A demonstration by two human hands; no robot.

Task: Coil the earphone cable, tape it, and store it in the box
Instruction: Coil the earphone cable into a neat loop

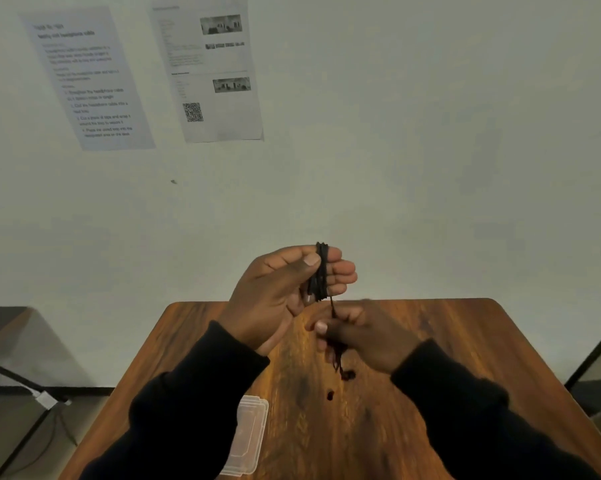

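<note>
A black earphone cable (pixel 320 271) is wound in several loops around the fingers of my left hand (pixel 285 289), which is raised above the far part of the wooden table (pixel 448 341); the thumb presses the loops. Just below, my right hand (pixel 361 337) pinches the loose end of the cable. The free tail with two earbuds (pixel 346 374) dangles under it, blurred. A clear plastic box (pixel 249 434) lies on the table at the near left, partly hidden by my left sleeve. No tape is in view.
Two printed sheets (pixel 91 77) hang on the white wall behind the table. A dark stand with cables (pixel 32 393) is on the floor to the left. A black frame (pixel 596 362) shows at the right edge.
</note>
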